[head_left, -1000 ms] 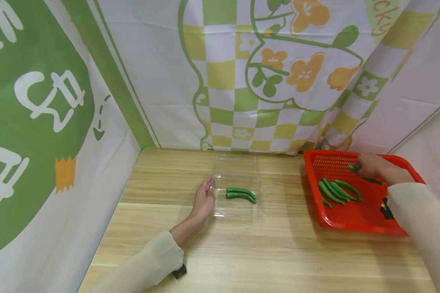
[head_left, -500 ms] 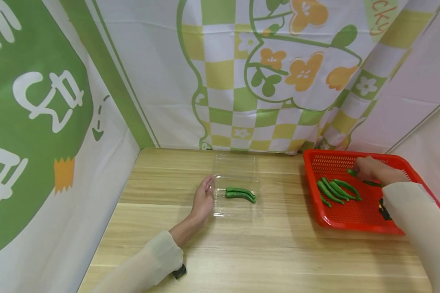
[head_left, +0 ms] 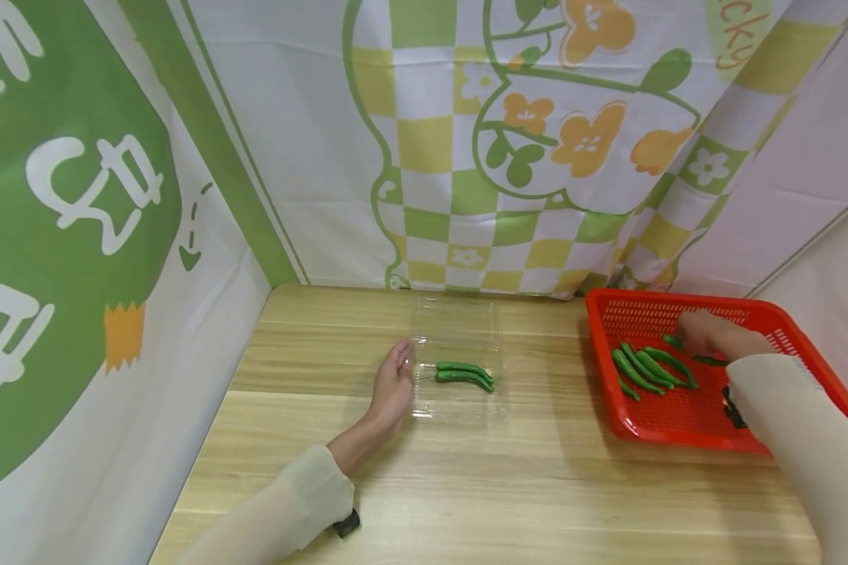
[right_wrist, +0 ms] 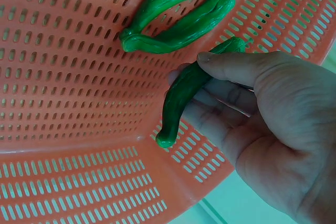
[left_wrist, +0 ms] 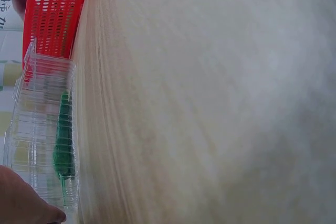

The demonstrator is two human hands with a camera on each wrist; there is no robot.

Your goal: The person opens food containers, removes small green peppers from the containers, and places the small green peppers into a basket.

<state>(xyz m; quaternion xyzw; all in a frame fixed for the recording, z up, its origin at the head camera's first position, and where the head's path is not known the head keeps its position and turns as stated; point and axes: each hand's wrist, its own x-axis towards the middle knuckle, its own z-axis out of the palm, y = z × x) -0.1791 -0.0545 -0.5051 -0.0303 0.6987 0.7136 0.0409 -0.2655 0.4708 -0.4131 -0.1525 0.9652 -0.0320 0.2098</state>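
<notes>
In the head view my left hand [head_left: 392, 384] rests against the left side of a clear plastic clamshell box [head_left: 459, 408], its fingers fairly straight. The box lies with its lid laid back, and two green chili peppers [head_left: 464, 371] sit side by side in its base. Over the red basket [head_left: 629, 428], my right hand [head_left: 721, 336] pinches another green chili pepper. The right wrist view shows this held chili [right_wrist: 181, 98] between thumb and fingers, its lower end sticking out. Several more green chilies [right_wrist: 184, 3] lie nearby in the basket.
The basket has slotted plastic walls [left_wrist: 52, 24] and stands at the right end of the wooden table [head_left: 466, 494]. A printed cloth [head_left: 509, 180] hangs along the table's back edge, with more cloth [head_left: 215, 337] on the left side.
My right hand has moved a little left and toward the near side within the basket, carrying the chili. My left hand and the clear box have stayed in place.
</notes>
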